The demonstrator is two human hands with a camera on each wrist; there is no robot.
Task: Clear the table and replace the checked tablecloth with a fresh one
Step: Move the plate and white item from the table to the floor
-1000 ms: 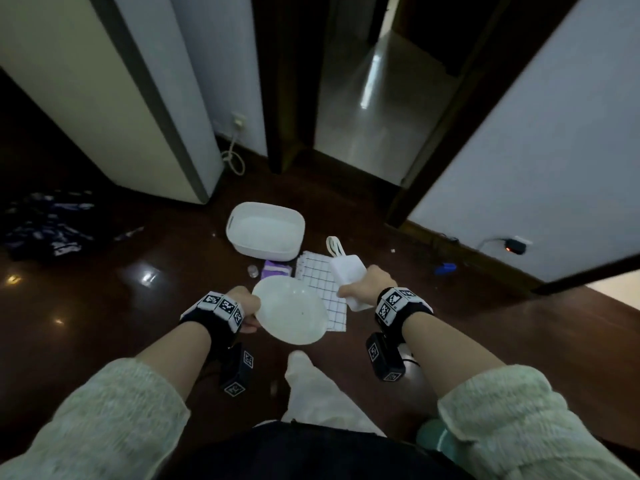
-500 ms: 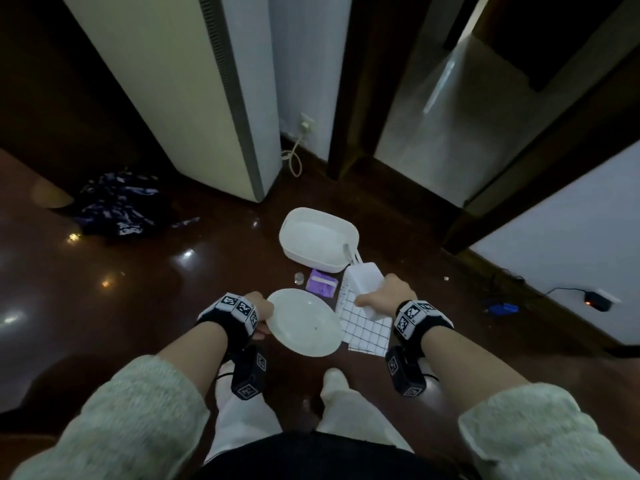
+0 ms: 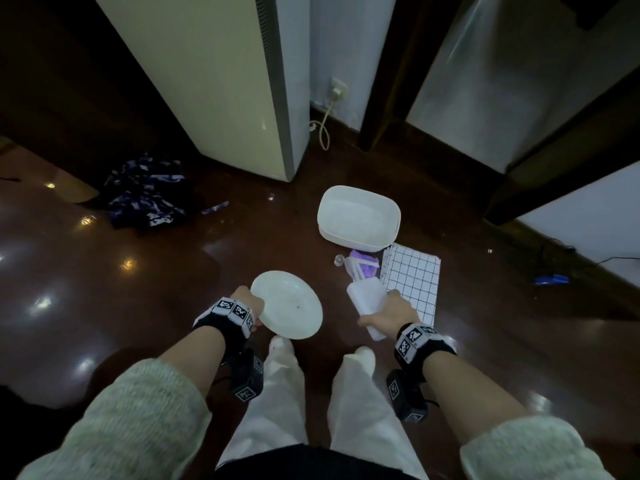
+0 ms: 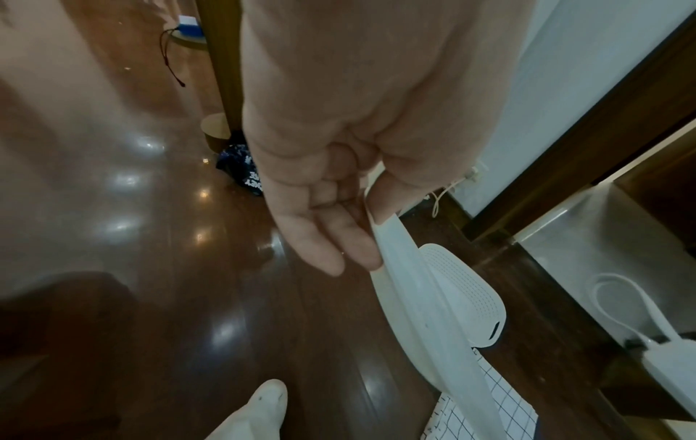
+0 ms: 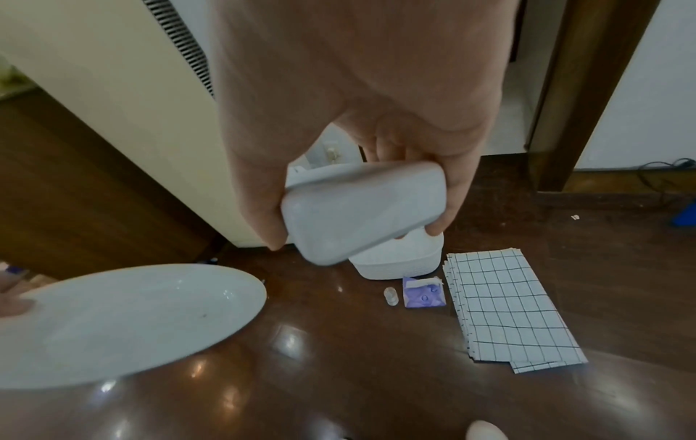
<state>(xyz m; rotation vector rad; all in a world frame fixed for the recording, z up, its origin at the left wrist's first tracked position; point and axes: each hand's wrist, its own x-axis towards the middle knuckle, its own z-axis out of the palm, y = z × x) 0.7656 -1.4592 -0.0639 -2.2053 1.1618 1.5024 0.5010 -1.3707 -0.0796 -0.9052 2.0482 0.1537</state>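
Observation:
I am standing over a dark wooden floor. My left hand (image 3: 254, 301) pinches the rim of a round white plate (image 3: 287, 304) between thumb and fingers (image 4: 327, 238), and the plate (image 4: 414, 297) tilts down. My right hand (image 3: 384, 306) grips a white rounded rectangular box (image 3: 367, 299), with fingers and thumb wrapped round it (image 5: 361, 211). A folded white cloth with a black check (image 3: 412, 282) lies flat on the floor just beyond the right hand. A white plastic basin (image 3: 358, 218) stands behind the cloth.
A purple tissue pack (image 3: 363, 268) and a small glass (image 3: 339, 260) lie beside the basin. A tall cream appliance (image 3: 225, 81) stands at the back, with a wall socket and cord (image 3: 337, 90) to its right. A dark blue cloth heap (image 3: 145, 199) lies at the left. My feet (image 3: 284, 344) are just below the plate.
My view has swung left and down, so the basin and cloth now sit further right. The hands have moved apart, still holding the plate and the box.

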